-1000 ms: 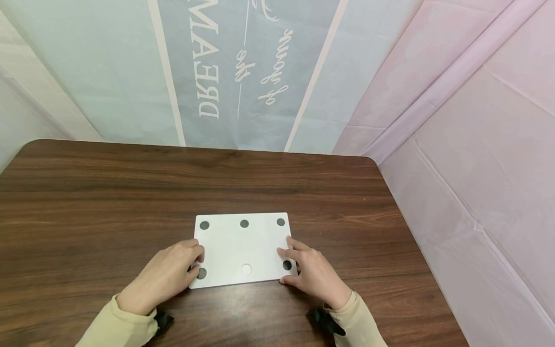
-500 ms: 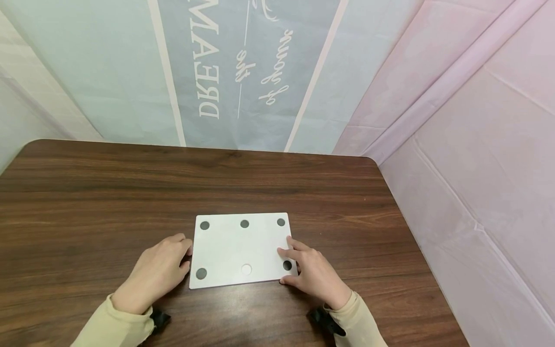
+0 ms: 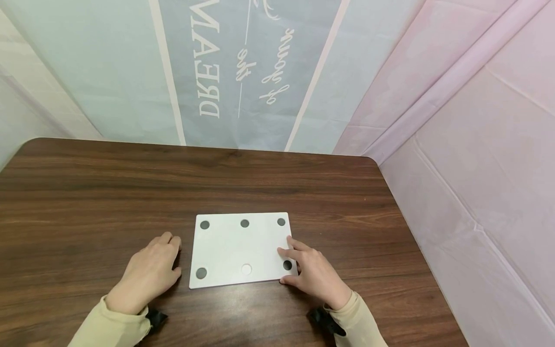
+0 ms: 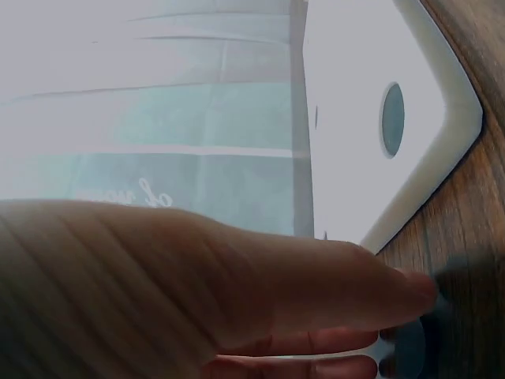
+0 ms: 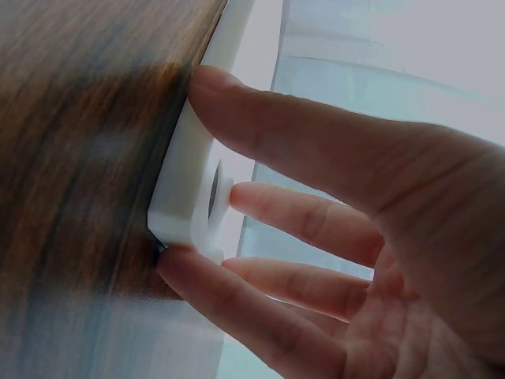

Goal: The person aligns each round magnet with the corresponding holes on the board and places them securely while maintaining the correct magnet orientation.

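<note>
A white rectangular board [image 3: 234, 248] lies flat on the table, with round dark grey spots at its corners and far edge. One pale spot [image 3: 246, 269] sits at the middle of its near edge. My right hand [image 3: 313, 272] holds the board's right end; in the right wrist view, the thumb [image 5: 229, 95] presses the near edge while other fingers touch the top and the side by the corner. Left of the board, and apart from it, my left hand [image 3: 149, 270] has loosely bent fingers. A blurred dark bluish patch below its thumb [image 4: 331, 276] cannot be made out.
The dark brown wooden table [image 3: 217, 178] extends behind and to both sides of the board. At its far edge hangs a pale blue cloth [image 3: 260, 125] with mirrored lettering, and a pinkish cloth [image 3: 485, 193] hangs on the right.
My left hand has released the board's left edge and moved left, away from it. The right hand and the board have stayed in place.
</note>
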Demonstrator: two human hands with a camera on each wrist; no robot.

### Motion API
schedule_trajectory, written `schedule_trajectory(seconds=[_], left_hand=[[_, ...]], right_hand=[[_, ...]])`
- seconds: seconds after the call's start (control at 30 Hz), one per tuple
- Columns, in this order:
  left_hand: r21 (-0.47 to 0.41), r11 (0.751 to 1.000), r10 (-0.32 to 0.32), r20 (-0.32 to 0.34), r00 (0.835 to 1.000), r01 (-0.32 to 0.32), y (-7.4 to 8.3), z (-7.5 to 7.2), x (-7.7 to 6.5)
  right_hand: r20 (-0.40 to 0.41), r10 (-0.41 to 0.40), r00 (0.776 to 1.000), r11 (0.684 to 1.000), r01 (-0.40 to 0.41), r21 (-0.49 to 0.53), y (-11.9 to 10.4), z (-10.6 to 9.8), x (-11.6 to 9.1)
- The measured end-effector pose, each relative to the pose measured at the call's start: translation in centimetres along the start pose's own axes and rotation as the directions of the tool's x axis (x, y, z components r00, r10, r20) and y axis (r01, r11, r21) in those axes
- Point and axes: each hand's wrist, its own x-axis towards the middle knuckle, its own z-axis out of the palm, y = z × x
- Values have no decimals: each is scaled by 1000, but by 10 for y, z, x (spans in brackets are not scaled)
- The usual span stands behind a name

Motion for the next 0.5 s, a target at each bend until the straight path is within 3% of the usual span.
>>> schedule_trajectory(seconds=[0.23, 0.5], left_hand=[[-12, 1000, -17, 30, 999, 18, -1, -1, 1], [-47, 999, -7, 20, 1000, 8, -1, 1, 1]], right_hand=[[0, 5, 1000, 1000, -5, 3, 0, 0, 0], [-3, -2, 1000, 1000, 2, 0, 0, 0, 0]])
